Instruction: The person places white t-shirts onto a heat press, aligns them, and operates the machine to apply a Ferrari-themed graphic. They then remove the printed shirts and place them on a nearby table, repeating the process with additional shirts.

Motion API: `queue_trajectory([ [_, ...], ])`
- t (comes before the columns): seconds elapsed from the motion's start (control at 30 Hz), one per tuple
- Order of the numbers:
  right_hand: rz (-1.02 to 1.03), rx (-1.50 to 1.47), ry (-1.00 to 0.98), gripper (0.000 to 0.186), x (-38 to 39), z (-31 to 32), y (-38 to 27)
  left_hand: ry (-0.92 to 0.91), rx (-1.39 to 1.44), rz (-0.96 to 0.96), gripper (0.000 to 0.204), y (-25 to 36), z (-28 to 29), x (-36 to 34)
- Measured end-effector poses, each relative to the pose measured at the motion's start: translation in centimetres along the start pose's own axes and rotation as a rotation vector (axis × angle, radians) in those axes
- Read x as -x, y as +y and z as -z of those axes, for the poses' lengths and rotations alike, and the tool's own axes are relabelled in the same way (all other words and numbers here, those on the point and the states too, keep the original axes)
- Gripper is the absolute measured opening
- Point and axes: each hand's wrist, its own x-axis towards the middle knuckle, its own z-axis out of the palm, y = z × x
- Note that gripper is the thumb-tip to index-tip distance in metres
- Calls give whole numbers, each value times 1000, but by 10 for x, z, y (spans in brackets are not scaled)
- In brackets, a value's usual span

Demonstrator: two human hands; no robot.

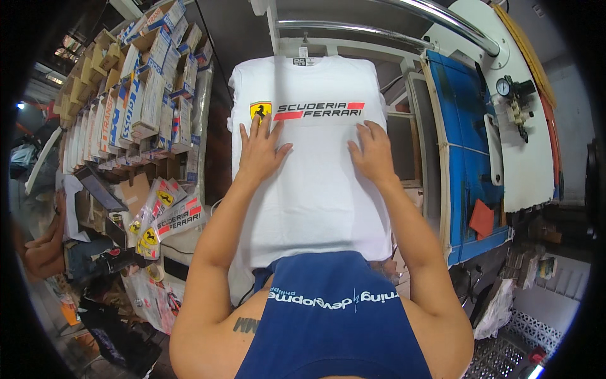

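Observation:
In front of me a white T-shirt [303, 183] is spread flat, its collar at the far end. Across its chest lie a yellow shield-shaped decal [260, 107] with a black horse and a clear transfer strip [331, 114] with black lettering and red bars. My left hand [257, 150] rests open on the shirt, its fingertips touching the lower part of the shield and the strip's left end. My right hand [374, 151] also lies open, fingers apart, just below the strip's right end. Neither hand holds anything.
Stacked cardboard boxes [148, 95] stand at the left. Several more transfer sheets [180, 218] lie below them. On the right are a blue panel [467, 145] and a white machine plate with a pressure gauge [503, 86]. Chrome bars [353, 25] cross the far side. Another person's arm [50, 240] shows far left.

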Motion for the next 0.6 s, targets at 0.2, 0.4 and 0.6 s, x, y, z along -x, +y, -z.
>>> queue_trajectory([
  [0.2,-24,36,-73,59,-17,-21,1,78,42,104,66,-8,-2,-6],
  [0.4,-103,164,-96,65,-17,-24,-6,116,43,123,63,-10,-3,-3],
  [0.6,-142,137,-71,63,-19,-23,-9,120,-71,193,70,-3,0,-4],
])
